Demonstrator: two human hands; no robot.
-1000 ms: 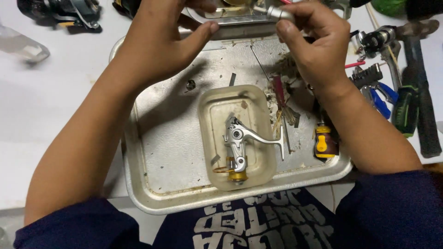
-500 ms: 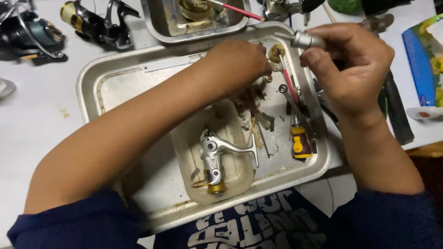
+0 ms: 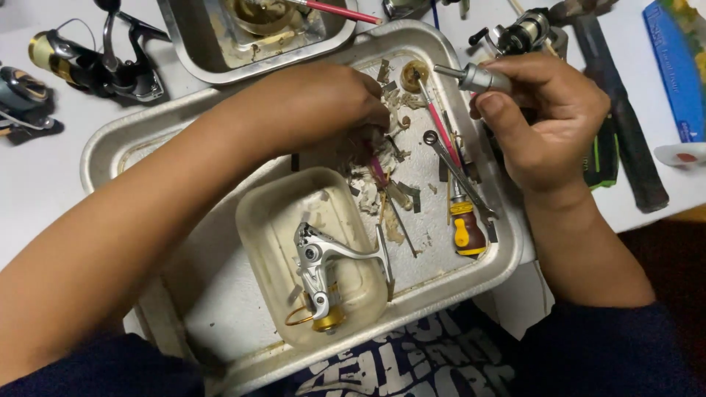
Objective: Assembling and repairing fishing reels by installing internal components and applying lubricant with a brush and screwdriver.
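Note:
My right hand [image 3: 548, 121] is closed around a small silver metal part [image 3: 474, 77] with a thin shaft, held above the right rim of a large metal tray [image 3: 132, 147]. My left hand [image 3: 323, 106] reaches down into a pile of small parts and crumpled tissue [image 3: 371, 176] in the middle of the tray; its fingertips are hidden, so what they touch is unclear. A cloudy plastic tub [image 3: 272, 213] in the tray holds a silver fishing reel body [image 3: 316, 261] with a gold end. A spanner [image 3: 452, 165], a pink brush [image 3: 437, 121] and a yellow-handled screwdriver [image 3: 467, 231] lie beside the pile.
A second metal tray [image 3: 198, 51] with a red-handled brush [image 3: 334, 11] stands at the back. Two fishing reels [image 3: 81, 66] lie at the far left. Dark tool handles [image 3: 625, 140], a blue package [image 3: 673, 66] and another reel [image 3: 518, 33] sit at the right.
The view has shifted so the tray sits lower and more central. My left hand has dropped from near my right hand into the parts pile. My right hand keeps the silver part.

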